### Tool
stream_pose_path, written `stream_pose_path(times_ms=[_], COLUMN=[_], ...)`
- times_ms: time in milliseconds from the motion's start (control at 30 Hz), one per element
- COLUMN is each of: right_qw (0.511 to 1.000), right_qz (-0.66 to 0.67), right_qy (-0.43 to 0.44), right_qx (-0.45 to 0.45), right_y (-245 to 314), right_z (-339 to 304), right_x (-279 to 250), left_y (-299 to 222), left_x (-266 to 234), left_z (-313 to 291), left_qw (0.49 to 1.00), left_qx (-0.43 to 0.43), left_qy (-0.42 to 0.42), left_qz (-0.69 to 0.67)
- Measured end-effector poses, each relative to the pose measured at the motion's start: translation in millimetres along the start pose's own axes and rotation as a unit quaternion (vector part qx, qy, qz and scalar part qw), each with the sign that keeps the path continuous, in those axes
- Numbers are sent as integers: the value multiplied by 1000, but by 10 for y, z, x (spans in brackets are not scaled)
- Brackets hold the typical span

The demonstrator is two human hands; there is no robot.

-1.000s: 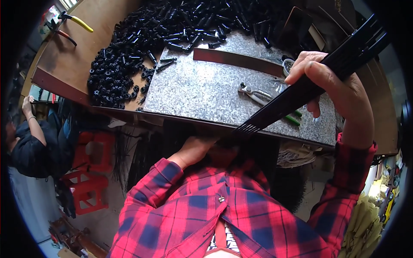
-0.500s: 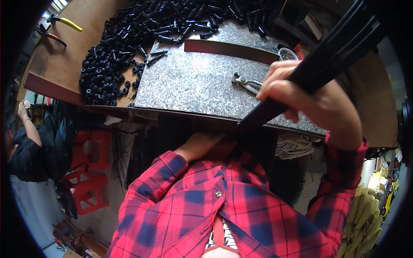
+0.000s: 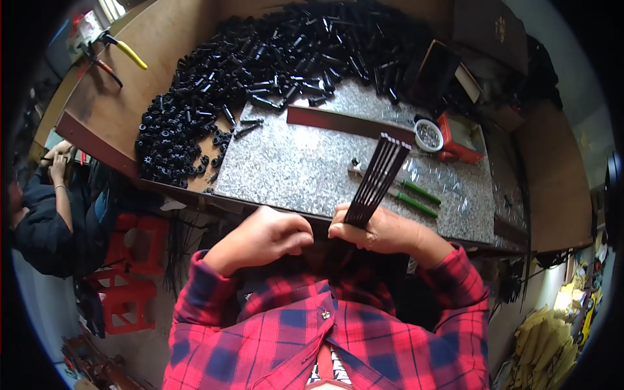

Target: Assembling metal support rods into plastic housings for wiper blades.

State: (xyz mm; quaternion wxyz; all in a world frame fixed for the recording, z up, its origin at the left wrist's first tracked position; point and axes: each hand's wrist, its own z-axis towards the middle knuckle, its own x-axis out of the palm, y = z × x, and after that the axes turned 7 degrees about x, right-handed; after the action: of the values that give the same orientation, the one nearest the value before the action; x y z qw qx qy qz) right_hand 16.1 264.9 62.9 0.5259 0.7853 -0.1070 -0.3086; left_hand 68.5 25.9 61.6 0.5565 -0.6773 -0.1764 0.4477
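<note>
My right hand [image 3: 383, 231] is closed round a bundle of thin black rods [image 3: 380, 179]. Their pale tips point up and away, over the granite-patterned board [image 3: 286, 159]. To the left, my left hand [image 3: 276, 237] is curled at the bench's front edge, fingers folded; what they hold, if anything, is hidden. Behind the rods lie pincers with green handles [image 3: 416, 198], their head partly covered. The lower part of the bundle drops out of sight below the right hand.
Black tubular plastic parts [image 3: 305, 58] heap along the back, with small black toothed rings [image 3: 166, 143] at the left. A brown strip [image 3: 344, 120], a white cup of small pieces [image 3: 429, 135] and a red box [image 3: 458, 143] sit on the board. At far left, a person [image 3: 45, 214] works beside red stools [image 3: 130, 302].
The rod bundle has swung from leaning to the upper right to standing over the board, its tips now visible. My right hand came down toward the front edge; my left hand rose into view.
</note>
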Motion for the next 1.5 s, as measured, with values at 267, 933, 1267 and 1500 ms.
stream_pose_path(times_ms=[267,933,1267,1500], right_qw=[985,888,942,938], right_qz=[40,370,201,193], right_qy=[41,-261,-269,-289], right_qx=[-161,-82,3,-2], right_y=[62,-101,-130,-157], right_z=[82,143,265,239], right_x=[287,528,414,407], left_y=[-847,-654,1306,1429], left_x=[-35,28,-1641,-1788], left_z=[348,403,949,1110], left_qw=[942,881,780,796], left_qx=[262,381,8,-15], left_qy=[-195,-52,-478,-451], left_qz=[-81,-274,403,403])
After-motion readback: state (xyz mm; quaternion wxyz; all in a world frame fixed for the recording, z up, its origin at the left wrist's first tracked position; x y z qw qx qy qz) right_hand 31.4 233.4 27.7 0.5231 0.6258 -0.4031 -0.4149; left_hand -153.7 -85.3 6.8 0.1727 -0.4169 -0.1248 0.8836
